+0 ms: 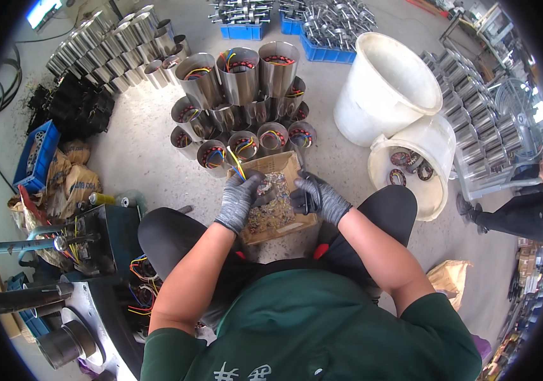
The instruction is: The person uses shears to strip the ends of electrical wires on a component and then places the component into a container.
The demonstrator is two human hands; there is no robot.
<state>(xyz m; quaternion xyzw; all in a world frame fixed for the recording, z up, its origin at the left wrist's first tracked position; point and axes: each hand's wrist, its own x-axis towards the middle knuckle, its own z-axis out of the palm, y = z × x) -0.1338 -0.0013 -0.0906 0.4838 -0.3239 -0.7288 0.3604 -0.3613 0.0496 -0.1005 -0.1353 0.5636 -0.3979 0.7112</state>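
Note:
A small open cardboard box point(284, 225) full of tiny metal parts rests between my knees. My left hand point(239, 200), in a grey knit glove, is closed over its left side and pinches coloured wires that run up to a metal motor cylinder point(213, 154). My right hand point(317, 197), also gloved, grips a thin dark tool at the box's right edge. Just beyond the box stands a cluster of shiny metal cylinders point(239, 79) with copper windings and coloured leads inside.
Two white buckets point(389, 89) lie at the right; the lower bucket point(439, 143) holds wound rings. Rows of metal cylinders point(112, 44) stand far left, blue crates point(322, 28) behind. A dark machine point(97, 238) sits at my left. Another person's legs point(516, 216) are at the right.

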